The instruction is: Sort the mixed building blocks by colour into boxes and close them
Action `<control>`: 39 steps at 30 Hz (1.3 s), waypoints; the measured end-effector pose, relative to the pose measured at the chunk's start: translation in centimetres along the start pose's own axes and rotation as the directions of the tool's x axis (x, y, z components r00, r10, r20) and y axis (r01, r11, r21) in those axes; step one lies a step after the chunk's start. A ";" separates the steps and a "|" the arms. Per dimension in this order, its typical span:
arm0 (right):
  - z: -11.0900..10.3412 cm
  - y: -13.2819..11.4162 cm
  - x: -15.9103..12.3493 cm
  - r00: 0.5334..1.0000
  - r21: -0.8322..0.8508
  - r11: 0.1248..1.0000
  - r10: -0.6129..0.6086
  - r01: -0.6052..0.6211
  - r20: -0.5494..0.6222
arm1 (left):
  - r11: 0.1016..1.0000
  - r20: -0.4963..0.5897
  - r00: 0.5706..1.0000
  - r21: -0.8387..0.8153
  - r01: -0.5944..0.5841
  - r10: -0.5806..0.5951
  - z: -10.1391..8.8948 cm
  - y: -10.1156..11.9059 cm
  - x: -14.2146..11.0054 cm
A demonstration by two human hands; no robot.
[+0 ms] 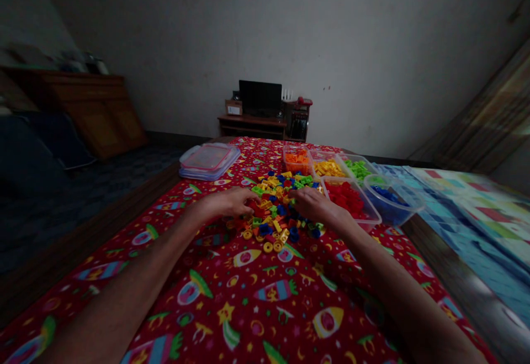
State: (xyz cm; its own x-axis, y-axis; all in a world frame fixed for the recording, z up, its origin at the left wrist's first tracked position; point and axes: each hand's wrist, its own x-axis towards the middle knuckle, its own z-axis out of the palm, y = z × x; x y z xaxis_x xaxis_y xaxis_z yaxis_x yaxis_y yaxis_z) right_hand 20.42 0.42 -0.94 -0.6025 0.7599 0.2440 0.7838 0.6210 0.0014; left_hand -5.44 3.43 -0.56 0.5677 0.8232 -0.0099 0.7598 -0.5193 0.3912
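Note:
A loose heap of plastic building blocks (276,209) in yellow, orange, green, blue and red lies on the tablecloth. At its left side is my left hand (237,202), fingers curled in among the blocks. Some red shows by its thumb and forefinger, but what it grips is unclear. My right hand (311,204) reaches over the heap's right side with its fingers bent and close together. Its fingertips are partly hidden, and so is anything in them. Just right of that hand stands a clear box of red blocks (346,200).
Behind are boxes of orange blocks (297,158), yellow blocks (328,168) and green blocks (356,169). A round tub (395,216) with blue blocks stands at the right edge. Stacked lids (210,159) lie at the back left. A patterned red tablecloth (265,309) covers the table.

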 end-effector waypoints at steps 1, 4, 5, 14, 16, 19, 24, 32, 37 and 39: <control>0.2 0.2 0.0 0.999 0.018 1.000 -0.007 0.008 -0.033 | 1.000 -0.005 1.000 0.029 -0.001 0.001 0.4 0.1 0.1; 0.6 0.6 0.0 0.997 0.055 0.998 -0.023 0.028 -0.080 | 0.997 -0.053 0.999 0.076 0.007 -0.003 1.1 0.3 0.2; 0.6 0.7 0.0 0.996 0.061 0.998 -0.025 0.030 -0.085 | 0.997 -0.063 0.998 0.070 0.007 -0.002 1.1 0.4 0.3; -0.6 0.8 0.7 1.000 0.120 0.993 -0.007 0.004 0.028 | 1.000 -0.053 0.999 -0.014 0.005 -0.006 0.0 0.9 0.4; -0.9 0.8 0.7 0.999 0.123 0.992 0.013 -0.018 0.044 | 0.996 0.010 1.000 -0.082 -0.021 0.022 0.3 1.2 0.4; -1.1 0.8 0.6 0.998 0.114 0.992 0.044 -0.048 0.037 | 0.997 0.037 0.999 -0.074 0.010 -0.008 0.9 2.1 0.3; -0.5 0.7 0.8 1.000 0.129 0.991 0.030 -0.028 -0.011 | 0.996 -0.027 0.998 0.070 0.056 -0.054 1.0 3.1 0.1; -0.7 -1.1 1.7 0.984 0.374 0.927 0.070 -0.003 -0.166 | 0.910 -0.119 0.983 -0.406 0.082 -0.142 0.4 3.3 0.4; -1.1 -2.6 1.8 0.985 0.476 0.878 0.038 0.049 -0.171 | 0.563 -0.034 0.974 -0.820 0.101 -0.225 1.6 4.4 0.3; -0.8 -2.8 1.7 0.986 0.460 0.885 0.007 0.070 -0.164 | 0.460 -0.013 0.981 -0.884 0.080 -0.196 2.4 4.6 0.4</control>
State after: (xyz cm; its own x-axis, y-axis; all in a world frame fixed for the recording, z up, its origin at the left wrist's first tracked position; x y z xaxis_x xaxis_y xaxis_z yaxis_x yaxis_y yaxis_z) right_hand 17.32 -0.14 0.28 -0.5644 0.7223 0.3996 0.5823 0.6915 -0.4275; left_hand -0.94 0.80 -0.93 0.4040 0.9117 -0.0746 0.1146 0.0304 0.9929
